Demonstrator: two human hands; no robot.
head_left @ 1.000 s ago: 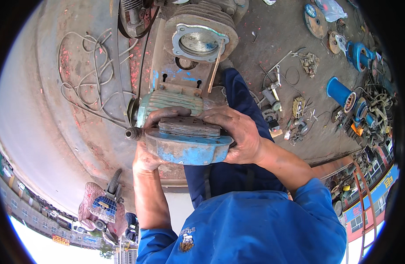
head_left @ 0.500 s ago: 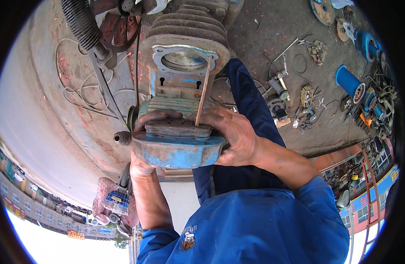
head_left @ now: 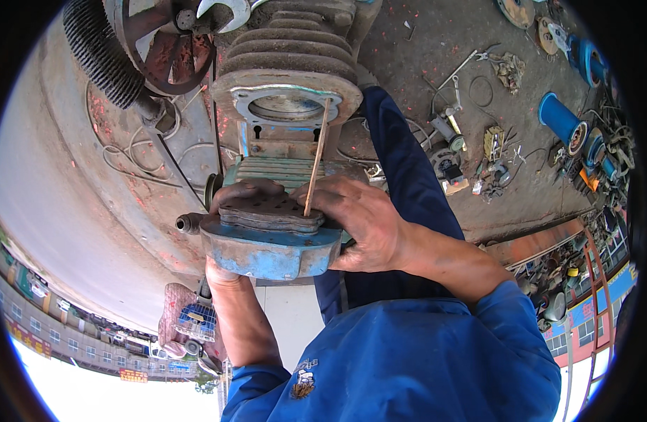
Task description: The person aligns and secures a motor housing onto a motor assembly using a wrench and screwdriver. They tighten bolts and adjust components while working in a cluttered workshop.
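A blue-painted metal cylinder head (head_left: 270,254), worn and greasy, is held level in front of my body. My left hand (head_left: 244,193) wraps its left side, fingers over the far edge and palm low down. My right hand (head_left: 369,224) clasps the right side, thumb below. On top of the head lies a dark valve plate (head_left: 267,215) with small holes. A thin rust-brown rod (head_left: 317,160) slants up from the plate's right end to the flange of a finned cylinder (head_left: 288,60). The cylinder's round bore (head_left: 285,105) faces me, with the piston top showing inside.
An open-end wrench (head_left: 228,13) rests near the cylinder's top. To the left are a spoked flywheel (head_left: 167,49), a ribbed pipe (head_left: 102,53) and cable on the ground. Tools and a blue spool (head_left: 564,121) lie at right. A green finned block (head_left: 274,169) sits beyond the head.
The cylinder head and both hands have shifted slightly left and down in the picture. More of the wrench and flywheel shows as the view has moved. My grip is unchanged.
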